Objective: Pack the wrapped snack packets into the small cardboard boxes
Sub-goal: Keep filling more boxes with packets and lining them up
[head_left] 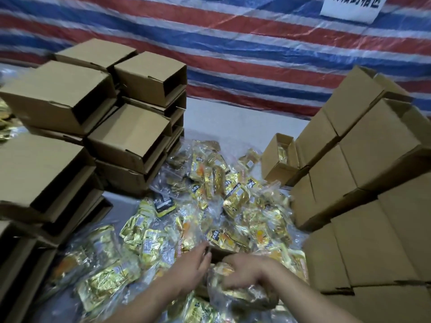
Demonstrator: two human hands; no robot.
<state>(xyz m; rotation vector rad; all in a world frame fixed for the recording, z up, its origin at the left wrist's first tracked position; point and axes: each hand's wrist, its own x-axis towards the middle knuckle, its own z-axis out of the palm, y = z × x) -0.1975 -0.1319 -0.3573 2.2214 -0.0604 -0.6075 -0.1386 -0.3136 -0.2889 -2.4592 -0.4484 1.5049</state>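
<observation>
Hands (191, 264) (242, 269) press crinkly gold foil packets (224, 197) beside matte cardboard boxes (130, 134).

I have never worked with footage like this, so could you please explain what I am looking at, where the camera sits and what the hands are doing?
There is no machine here: a person packs by hand, and the single picture comes from a wide-angle camera worn on their head, looking forward and down.

The left hand and the right hand meet low in the middle over a small cardboard box, mostly hidden among the packets. The right hand rests on a wrapped packet; the picture is too blurred to tell how either hand grips.

A heap of gold snack packets covers the table. Empty open boxes are stacked on the left, closed boxes on the right, and one open box with packets inside stands beside them. A striped tarpaulin hangs behind.
</observation>
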